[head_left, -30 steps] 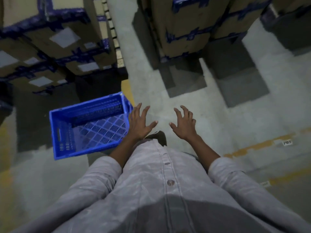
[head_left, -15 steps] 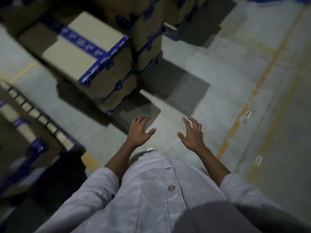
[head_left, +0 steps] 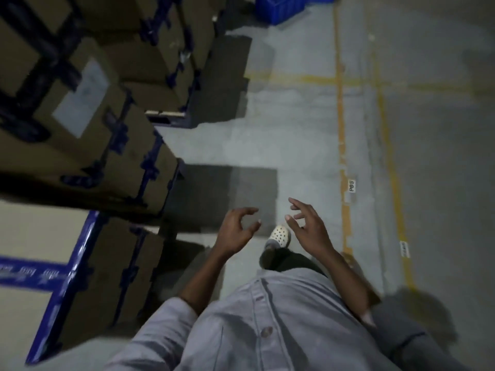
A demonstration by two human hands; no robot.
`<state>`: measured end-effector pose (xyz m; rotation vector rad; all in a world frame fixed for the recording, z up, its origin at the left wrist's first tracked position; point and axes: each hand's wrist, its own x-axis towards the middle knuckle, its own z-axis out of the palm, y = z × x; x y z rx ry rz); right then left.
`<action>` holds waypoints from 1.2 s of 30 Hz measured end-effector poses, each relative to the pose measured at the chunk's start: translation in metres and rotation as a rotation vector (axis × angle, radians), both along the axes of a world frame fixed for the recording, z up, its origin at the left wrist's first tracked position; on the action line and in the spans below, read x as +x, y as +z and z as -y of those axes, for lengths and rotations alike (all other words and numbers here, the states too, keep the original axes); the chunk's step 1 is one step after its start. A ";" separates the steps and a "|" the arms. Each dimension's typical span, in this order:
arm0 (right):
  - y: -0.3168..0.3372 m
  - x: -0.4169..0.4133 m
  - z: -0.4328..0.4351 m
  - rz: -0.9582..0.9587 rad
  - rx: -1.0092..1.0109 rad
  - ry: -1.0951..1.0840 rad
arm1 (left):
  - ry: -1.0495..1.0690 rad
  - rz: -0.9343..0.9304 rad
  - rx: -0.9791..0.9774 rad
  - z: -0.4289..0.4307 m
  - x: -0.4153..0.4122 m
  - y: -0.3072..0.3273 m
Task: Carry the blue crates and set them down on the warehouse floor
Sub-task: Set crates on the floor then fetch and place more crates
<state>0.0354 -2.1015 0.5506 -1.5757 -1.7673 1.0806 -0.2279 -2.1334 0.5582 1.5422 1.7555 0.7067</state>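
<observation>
A blue crate (head_left: 281, 8) stands on the grey concrete floor (head_left: 308, 124) at the far top edge of the view, only its near side showing. My left hand (head_left: 234, 231) and my right hand (head_left: 308, 226) hang in front of my waist, far from that crate. Both hold nothing, with the fingers apart and loosely curled. A white perforated shoe (head_left: 278, 235) shows on the floor between the two hands.
Stacks of brown cardboard boxes with blue tape (head_left: 107, 145) line the left side, and more boxes (head_left: 171, 49) stand further ahead. Yellow painted lines (head_left: 341, 108) and small floor labels (head_left: 351, 186) run along the aisle on the right.
The view has swung right and away from the blue crate set on the floor a second ago. Another crate has come into sight far ahead. Both hands stay empty, fingers curling slightly.
</observation>
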 end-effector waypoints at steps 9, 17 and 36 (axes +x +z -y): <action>0.041 0.011 -0.266 0.022 0.092 -0.050 | 0.063 0.028 0.025 -0.268 0.013 0.033; 0.027 0.019 -0.457 0.044 0.047 -0.133 | 0.035 0.196 -0.022 -0.482 0.012 -0.006; 0.048 -0.026 -0.926 -0.093 -0.036 -0.285 | -0.194 0.219 -0.071 -1.003 -0.016 0.004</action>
